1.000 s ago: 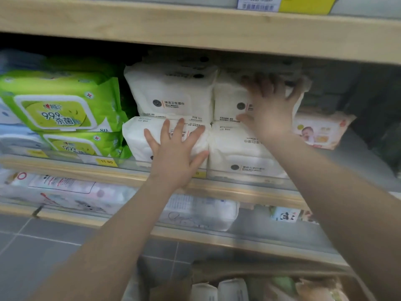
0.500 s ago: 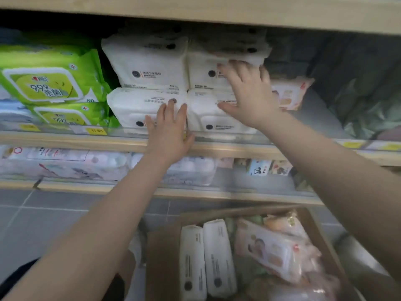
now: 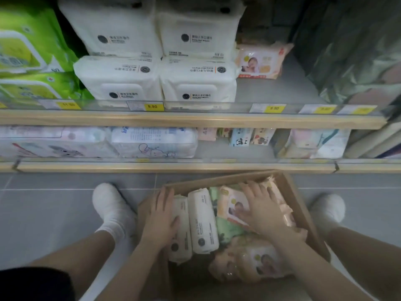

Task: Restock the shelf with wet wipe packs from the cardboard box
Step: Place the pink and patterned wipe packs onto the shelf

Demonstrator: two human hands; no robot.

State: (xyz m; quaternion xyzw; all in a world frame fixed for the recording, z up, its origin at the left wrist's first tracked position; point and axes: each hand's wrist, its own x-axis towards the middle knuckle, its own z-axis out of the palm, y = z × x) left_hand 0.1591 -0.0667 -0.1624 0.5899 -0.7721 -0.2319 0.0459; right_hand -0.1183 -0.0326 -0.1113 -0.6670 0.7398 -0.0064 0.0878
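View: we look down past a wooden shelf [image 3: 195,121] to a cardboard box [image 3: 303,205] on the grey tiled floor [image 3: 54,203], between two feet in white socks.
Left hand [image 3: 161,220]: we see it laid flat, fingers spread, on a white wet wipe pack [image 3: 181,231] at the box's left wall; it covers the pack without closing round it.
Right hand [image 3: 260,210]: it rests palm down, fingers splayed, on a peach baby-wipe pack [image 3: 233,205] further right in the box; no grasp shows.
Box contents: a second white pack [image 3: 202,222] stands just beside the first; green and peach packs fill the rest.
Shelf: four white packs [image 3: 158,61] stacked two by two, green packs [image 3: 32,57] to their left, one peach pack [image 3: 260,60] to their right.
Price tags: yellow labels [image 3: 153,106] run along the shelf edge.
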